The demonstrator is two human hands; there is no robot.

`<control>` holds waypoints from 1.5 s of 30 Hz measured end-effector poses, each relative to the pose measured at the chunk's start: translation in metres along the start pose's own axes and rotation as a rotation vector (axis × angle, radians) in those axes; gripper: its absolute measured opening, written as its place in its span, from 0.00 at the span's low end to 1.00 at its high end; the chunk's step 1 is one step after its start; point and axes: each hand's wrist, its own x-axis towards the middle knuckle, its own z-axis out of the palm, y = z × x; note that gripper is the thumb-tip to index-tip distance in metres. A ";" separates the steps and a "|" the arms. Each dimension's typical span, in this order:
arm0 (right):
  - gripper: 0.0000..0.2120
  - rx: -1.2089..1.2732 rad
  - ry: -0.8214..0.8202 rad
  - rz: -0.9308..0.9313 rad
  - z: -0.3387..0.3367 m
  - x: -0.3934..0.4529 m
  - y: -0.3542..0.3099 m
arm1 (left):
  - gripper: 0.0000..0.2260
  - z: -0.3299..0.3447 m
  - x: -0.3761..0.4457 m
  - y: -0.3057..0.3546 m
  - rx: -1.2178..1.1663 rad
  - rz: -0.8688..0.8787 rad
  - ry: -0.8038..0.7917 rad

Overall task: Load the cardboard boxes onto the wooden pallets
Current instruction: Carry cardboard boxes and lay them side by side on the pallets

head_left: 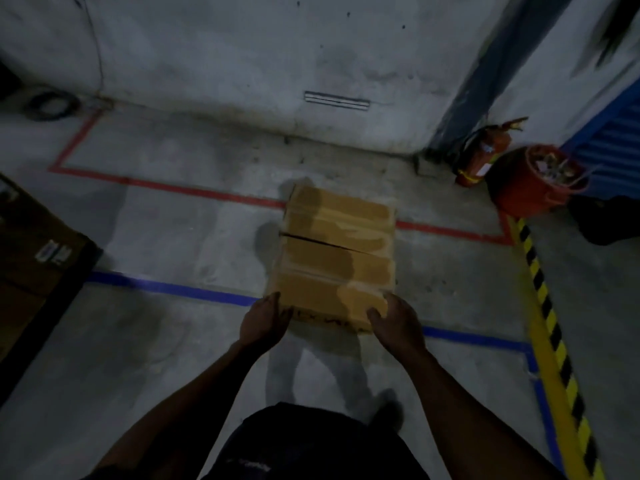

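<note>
Cardboard, tan and taped across its flaps, makes up the box (337, 254) held out in front of the person above the concrete floor (173, 237), over the red line (194, 192) and the blue line (173, 287). At its near corners the left hand (265, 323) curls round the left one and the right hand (394, 323) grips the right one. Off to the right a fire extinguisher (483, 155) leans by a red bucket (533, 181), a yellow-and-black stripe (554, 334) runs along the floor, and darker boxes (31, 258) sit at the left edge.
</note>
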 end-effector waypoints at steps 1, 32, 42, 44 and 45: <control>0.30 -0.017 -0.024 -0.036 -0.007 0.021 0.000 | 0.26 0.004 0.010 0.004 -0.011 -0.030 0.029; 0.29 -0.508 -0.598 -0.625 0.049 0.433 -0.108 | 0.26 0.129 0.259 0.069 -1.343 -1.272 0.518; 0.36 -0.434 -0.718 -0.561 0.261 0.577 -0.059 | 0.26 0.316 0.370 -0.020 -1.482 -1.563 0.885; 0.38 -0.402 -0.726 -0.576 0.287 0.592 -0.047 | 0.28 0.345 0.387 -0.028 -1.549 -1.613 0.895; 0.39 -0.408 -0.718 -0.601 0.294 0.596 -0.042 | 0.29 0.357 0.394 -0.030 -1.560 -1.625 0.871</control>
